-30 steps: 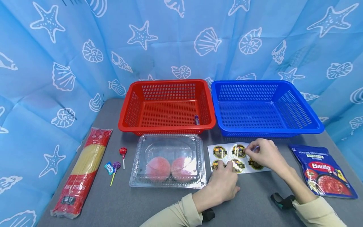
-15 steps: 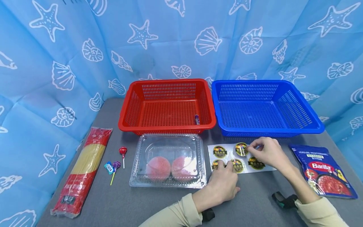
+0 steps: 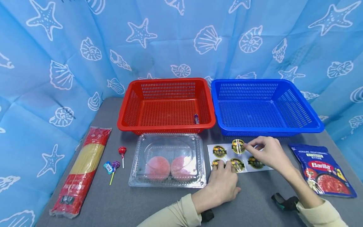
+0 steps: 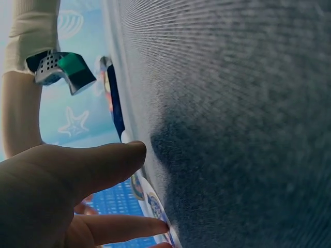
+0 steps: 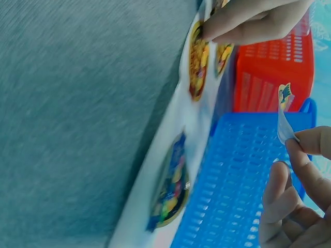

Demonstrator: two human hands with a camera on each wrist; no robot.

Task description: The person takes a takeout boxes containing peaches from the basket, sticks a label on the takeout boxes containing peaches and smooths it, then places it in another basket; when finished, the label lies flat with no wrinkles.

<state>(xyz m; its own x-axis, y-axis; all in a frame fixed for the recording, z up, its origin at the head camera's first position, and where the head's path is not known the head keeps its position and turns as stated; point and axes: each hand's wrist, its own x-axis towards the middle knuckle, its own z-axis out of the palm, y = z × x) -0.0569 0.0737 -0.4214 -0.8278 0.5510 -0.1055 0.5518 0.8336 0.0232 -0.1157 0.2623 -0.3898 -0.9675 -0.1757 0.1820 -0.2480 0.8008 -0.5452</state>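
While the left hand (image 3: 222, 186), thumb wide of its extended forefinger, rests its fingertips on the sticker sheet (image 3: 228, 156) right of centre in the lower half of the head view, the right hand (image 3: 267, 153) pinches one round sticker (image 3: 237, 146), raised off the paper. Left of the sheet sits a clear box (image 3: 170, 143) with two peaches (image 3: 158, 168); a blue basket (image 3: 270, 130) stands above; a sauce pouch (image 3: 323, 171) lies lower right.
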